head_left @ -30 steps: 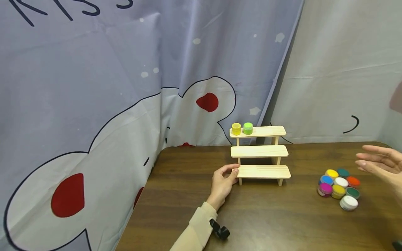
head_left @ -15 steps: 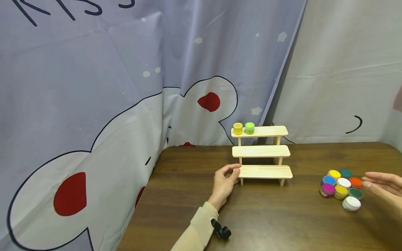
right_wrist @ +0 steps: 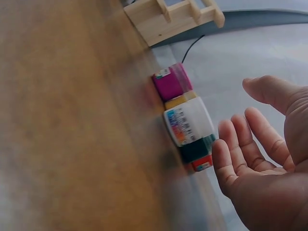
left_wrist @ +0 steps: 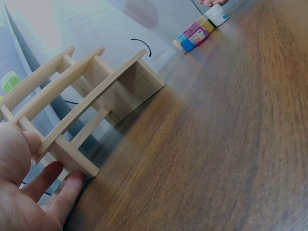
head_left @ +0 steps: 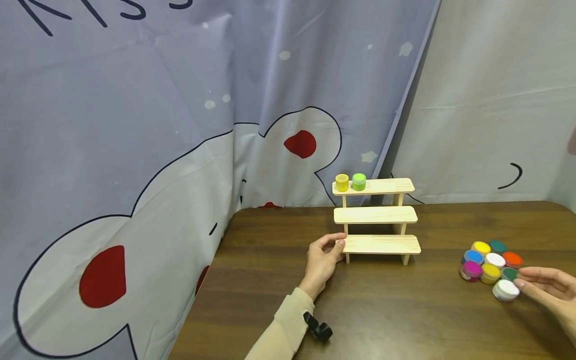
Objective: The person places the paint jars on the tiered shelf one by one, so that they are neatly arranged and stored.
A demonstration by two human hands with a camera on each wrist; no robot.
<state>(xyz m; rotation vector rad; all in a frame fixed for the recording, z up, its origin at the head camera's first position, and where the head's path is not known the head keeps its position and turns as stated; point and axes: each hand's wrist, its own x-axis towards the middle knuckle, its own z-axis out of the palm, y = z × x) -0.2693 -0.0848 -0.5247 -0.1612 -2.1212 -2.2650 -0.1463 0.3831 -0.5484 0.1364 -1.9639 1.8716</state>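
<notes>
A three-tier wooden display stand (head_left: 382,244) stands on the table, its bottom shelf pinched at the left end by my left hand (head_left: 321,262). In the left wrist view the fingers (left_wrist: 65,192) of that hand lie under the shelf beside the stand's leg. A yellow paint jar (head_left: 342,183) and a light green paint jar (head_left: 358,182) sit on the top shelf. My right hand (head_left: 551,290), fingers spread from the thumb and holding nothing, is just right of a white paint jar (head_left: 506,290) at the cluster's front. A dark green jar (head_left: 509,273) sits right behind it.
Several more paint jars are grouped at the right: magenta (head_left: 470,270), yellow (head_left: 490,273), blue (head_left: 472,257), white (head_left: 494,260), orange-red (head_left: 513,259) and others. A printed curtain (head_left: 180,100) hangs behind the brown table (head_left: 396,310).
My right hand has come down and toward the front, from above the right of the jars to beside the white one. My left hand keeps its hold on the stand.
</notes>
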